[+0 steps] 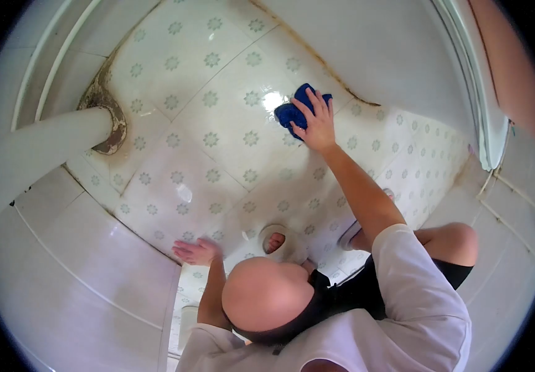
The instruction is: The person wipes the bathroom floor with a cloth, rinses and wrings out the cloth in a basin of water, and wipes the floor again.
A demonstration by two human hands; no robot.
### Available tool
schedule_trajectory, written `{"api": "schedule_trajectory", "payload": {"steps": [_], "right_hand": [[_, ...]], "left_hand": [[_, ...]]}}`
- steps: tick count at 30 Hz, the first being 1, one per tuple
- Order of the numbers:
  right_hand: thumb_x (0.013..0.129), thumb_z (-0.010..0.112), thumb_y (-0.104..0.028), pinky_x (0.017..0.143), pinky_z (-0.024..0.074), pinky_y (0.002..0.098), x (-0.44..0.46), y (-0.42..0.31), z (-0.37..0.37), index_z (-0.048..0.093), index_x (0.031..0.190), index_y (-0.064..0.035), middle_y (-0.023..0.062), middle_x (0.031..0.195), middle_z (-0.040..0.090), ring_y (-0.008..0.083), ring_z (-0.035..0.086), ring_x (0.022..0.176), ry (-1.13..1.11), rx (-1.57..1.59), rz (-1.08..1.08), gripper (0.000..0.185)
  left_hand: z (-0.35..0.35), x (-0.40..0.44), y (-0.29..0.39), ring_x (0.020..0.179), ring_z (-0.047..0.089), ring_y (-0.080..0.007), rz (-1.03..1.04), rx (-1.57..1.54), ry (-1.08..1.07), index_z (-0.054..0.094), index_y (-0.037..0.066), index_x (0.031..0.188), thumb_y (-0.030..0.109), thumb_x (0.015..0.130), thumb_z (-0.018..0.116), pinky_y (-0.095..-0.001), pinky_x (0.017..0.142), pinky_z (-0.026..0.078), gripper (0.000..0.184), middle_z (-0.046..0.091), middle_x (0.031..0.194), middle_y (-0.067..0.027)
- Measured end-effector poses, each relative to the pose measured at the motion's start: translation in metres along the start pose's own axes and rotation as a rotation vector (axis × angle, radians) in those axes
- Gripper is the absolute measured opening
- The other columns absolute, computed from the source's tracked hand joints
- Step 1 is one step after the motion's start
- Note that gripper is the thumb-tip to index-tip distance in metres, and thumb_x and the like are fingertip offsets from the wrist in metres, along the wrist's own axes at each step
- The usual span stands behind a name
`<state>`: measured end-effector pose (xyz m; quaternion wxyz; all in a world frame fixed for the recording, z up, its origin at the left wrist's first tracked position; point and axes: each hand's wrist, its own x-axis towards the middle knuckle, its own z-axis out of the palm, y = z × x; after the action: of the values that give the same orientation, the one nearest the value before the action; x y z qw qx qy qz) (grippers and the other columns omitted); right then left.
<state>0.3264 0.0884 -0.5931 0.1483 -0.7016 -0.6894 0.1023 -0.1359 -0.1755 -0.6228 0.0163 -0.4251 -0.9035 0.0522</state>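
Wearing white T-shirt [372, 338]. Holding blue cloth [289, 114] on flower-patterned floor tiles [221, 118] under right hand [318, 124], fingers spread, right of white pipe [44, 146]; holding left hand [198, 252] loosely spread, below-right of pipe.

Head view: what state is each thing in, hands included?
Blue cloth: bunched, partly covered.
Right hand: fingers spread over the cloth.
Left hand: open, holding nothing visible.
Tiled floor: shiny, wet-looking near the cloth.
White pipe: base ringed by brown crust.
Pale slipper: worn, toes showing.
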Motion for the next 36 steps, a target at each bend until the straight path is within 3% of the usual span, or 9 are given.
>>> {"api": "schedule_trajectory", "payload": {"steps": [6, 13, 17, 21, 23, 29, 33, 36], "right_hand": [[0.079, 0.081, -0.027, 0.122, 0.0269, 0.0655, 0.008, -0.004, 0.011, 0.065, 0.137, -0.0180, 0.0132, 0.160, 0.045, 0.0427, 0.039, 0.148, 0.091, 0.132, -0.036, 0.061], [0.088, 0.076, -0.026, 0.121, 0.0251, 0.0721, 0.117, -0.056, 0.022, 0.052, 0.151, -0.0419, 0.0104, 0.163, 0.042, 0.0401, 0.033, 0.153, 0.012, 0.038, -0.162, 0.069], [0.089, 0.077, -0.021, 0.119, 0.0307, 0.0699, 0.140, -0.042, 0.007, 0.055, 0.146, -0.0392, 0.0091, 0.161, 0.043, 0.0388, 0.037, 0.151, -0.111, 0.006, -0.190, 0.064], [0.089, 0.074, -0.028, 0.120, 0.0296, 0.0720, 0.111, 0.007, 0.001, 0.056, 0.146, -0.0409, 0.0066, 0.166, 0.038, 0.0388, 0.033, 0.153, -0.155, -0.070, -0.256, 0.061], [0.085, 0.078, -0.025, 0.118, 0.0326, 0.0711, 0.087, 0.038, -0.008, 0.058, 0.145, -0.0386, 0.0080, 0.166, 0.039, 0.0406, 0.034, 0.153, -0.127, -0.060, -0.317, 0.065], [0.080, 0.080, -0.012, 0.117, 0.0382, 0.0647, 0.011, 0.101, -0.066, 0.063, 0.139, -0.0303, 0.0110, 0.168, 0.035, 0.0442, 0.033, 0.153, -0.370, -0.079, -0.420, 0.064], [0.086, 0.071, -0.007, 0.115, 0.0408, 0.0666, -0.019, 0.129, -0.097, 0.059, 0.142, -0.0274, 0.0122, 0.166, 0.033, 0.0448, 0.030, 0.154, -0.626, -0.177, -0.516, 0.061], [0.085, 0.073, -0.009, 0.100, 0.0525, 0.0605, -0.029, 0.123, -0.129, 0.060, 0.137, -0.0250, 0.0114, 0.148, 0.048, 0.0417, 0.048, 0.136, -0.785, -0.194, -0.472, 0.057]], "left_hand": [[-0.011, 0.003, 0.011, 0.158, 0.022, -0.0424, -0.078, -0.007, -0.066, 0.020, 0.008, 0.169, 0.048, 0.102, 0.043, -0.0595, 0.125, 0.018, 0.081, 0.020, 0.173, -0.0229], [-0.002, 0.000, 0.002, 0.158, 0.023, -0.0416, -0.027, -0.072, 0.010, 0.022, 0.009, 0.169, 0.046, 0.102, 0.044, -0.0582, 0.126, 0.018, 0.079, 0.022, 0.173, -0.0222], [-0.011, -0.001, 0.007, 0.158, 0.022, -0.0408, -0.056, -0.097, -0.020, 0.023, 0.009, 0.168, 0.043, 0.102, 0.046, -0.0568, 0.127, 0.018, 0.078, 0.021, 0.173, -0.0217], [-0.010, -0.001, 0.006, 0.159, 0.022, -0.0400, -0.063, -0.078, -0.022, 0.022, 0.010, 0.168, 0.040, 0.102, 0.048, -0.0557, 0.127, 0.018, 0.078, 0.021, 0.173, -0.0208], [-0.011, 0.000, 0.009, 0.158, 0.022, -0.0402, -0.080, -0.078, -0.029, 0.022, 0.010, 0.168, 0.039, 0.102, 0.048, -0.0556, 0.127, 0.019, 0.077, 0.021, 0.173, -0.0206], [-0.010, 0.000, 0.010, 0.157, 0.025, -0.0420, -0.062, -0.046, -0.001, 0.023, 0.008, 0.168, 0.039, 0.102, 0.049, -0.0561, 0.126, 0.022, 0.077, 0.021, 0.172, -0.0233], [0.007, 0.006, 0.003, 0.156, 0.026, -0.0440, -0.058, -0.039, 0.002, 0.022, 0.003, 0.167, 0.040, 0.102, 0.049, -0.0577, 0.125, 0.022, 0.079, 0.021, 0.171, -0.0268], [-0.025, 0.016, 0.032, 0.156, 0.025, -0.0451, -0.086, -0.119, -0.012, 0.024, 0.001, 0.166, 0.036, 0.102, 0.052, -0.0568, 0.125, 0.023, 0.078, 0.023, 0.170, -0.0285]]}}
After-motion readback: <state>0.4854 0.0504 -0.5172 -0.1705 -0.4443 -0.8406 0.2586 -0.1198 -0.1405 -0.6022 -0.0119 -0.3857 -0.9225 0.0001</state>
